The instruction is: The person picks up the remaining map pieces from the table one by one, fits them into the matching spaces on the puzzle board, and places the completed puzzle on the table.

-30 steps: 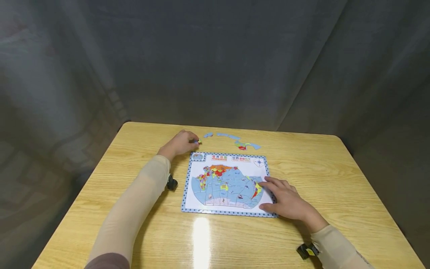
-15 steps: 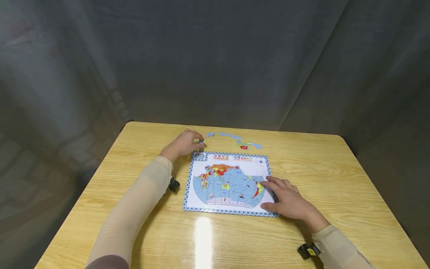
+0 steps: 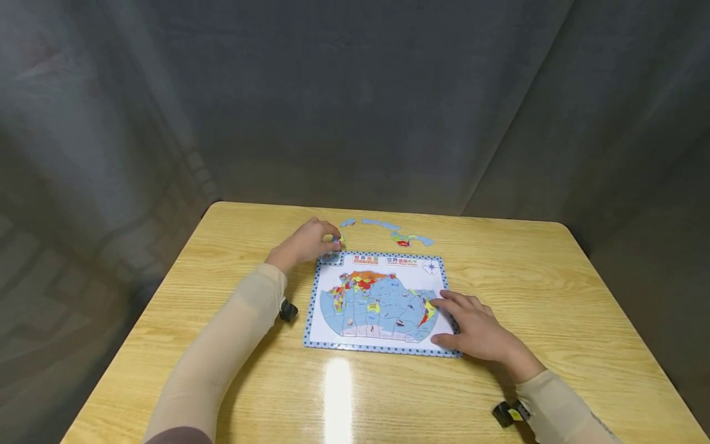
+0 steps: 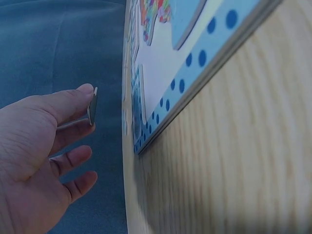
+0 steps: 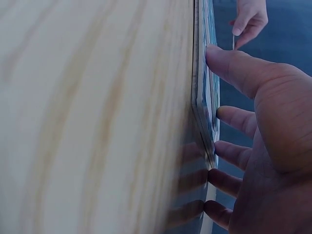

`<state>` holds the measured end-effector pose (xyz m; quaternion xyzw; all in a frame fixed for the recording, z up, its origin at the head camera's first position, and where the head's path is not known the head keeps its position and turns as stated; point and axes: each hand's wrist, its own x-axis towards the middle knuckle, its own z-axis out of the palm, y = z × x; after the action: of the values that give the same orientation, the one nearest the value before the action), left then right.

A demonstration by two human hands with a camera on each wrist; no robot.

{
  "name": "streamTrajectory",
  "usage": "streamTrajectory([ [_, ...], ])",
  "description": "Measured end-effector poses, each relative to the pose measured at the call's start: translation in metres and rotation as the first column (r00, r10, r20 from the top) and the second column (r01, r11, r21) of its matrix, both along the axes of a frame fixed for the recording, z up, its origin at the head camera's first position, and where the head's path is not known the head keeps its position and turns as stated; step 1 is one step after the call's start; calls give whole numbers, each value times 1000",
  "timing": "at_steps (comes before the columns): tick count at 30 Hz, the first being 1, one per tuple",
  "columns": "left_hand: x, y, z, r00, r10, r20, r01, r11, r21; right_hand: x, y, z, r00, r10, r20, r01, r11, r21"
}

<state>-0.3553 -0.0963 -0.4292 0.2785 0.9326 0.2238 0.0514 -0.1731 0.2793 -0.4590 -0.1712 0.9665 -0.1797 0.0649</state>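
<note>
A world-map puzzle board [image 3: 383, 350] with a dotted blue border lies on the table, its lower and middle parts filled with map pieces. My left hand [image 3: 307, 242] is over the board's far left corner and pinches a small thin puzzle piece [image 3: 338, 242] between thumb and finger. The left wrist view shows that piece [image 4: 92, 106] edge-on, raised off the table. On the board's right edge rests my right hand [image 3: 477, 330], fingers spread and thumb down, touching the board near the South America piece [image 3: 427, 311].
Behind the board lie several loose puzzle pieces: a small blue one [image 3: 347, 222], a long blue strip [image 3: 380, 224] and a blue piece with red and green [image 3: 411, 239]. The wooden table [image 3: 554, 296] ends at a grey curtain [image 3: 355, 123].
My left hand has lifted the pinched piece and moved right and slightly nearer, to the board's far left corner. The right hand keeps its hold on the board.
</note>
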Motion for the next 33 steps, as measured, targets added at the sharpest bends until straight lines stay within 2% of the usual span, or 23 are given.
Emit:
streamTrajectory([
  [12, 6, 2, -5, 1000, 8, -11, -8, 1000, -15, 0, -2, 0, 1000, -4, -14, 3, 1000, -12],
  [27, 14, -1, -4, 1000, -4, -30, 4, 1000, -12, -3, -2, 0, 1000, -4, -13, 4, 1000, -15],
  [33, 17, -3, -6, 1000, -2, -14, 2, 1000, -22, -4, -3, -1, 1000, -3, -14, 3, 1000, -17],
])
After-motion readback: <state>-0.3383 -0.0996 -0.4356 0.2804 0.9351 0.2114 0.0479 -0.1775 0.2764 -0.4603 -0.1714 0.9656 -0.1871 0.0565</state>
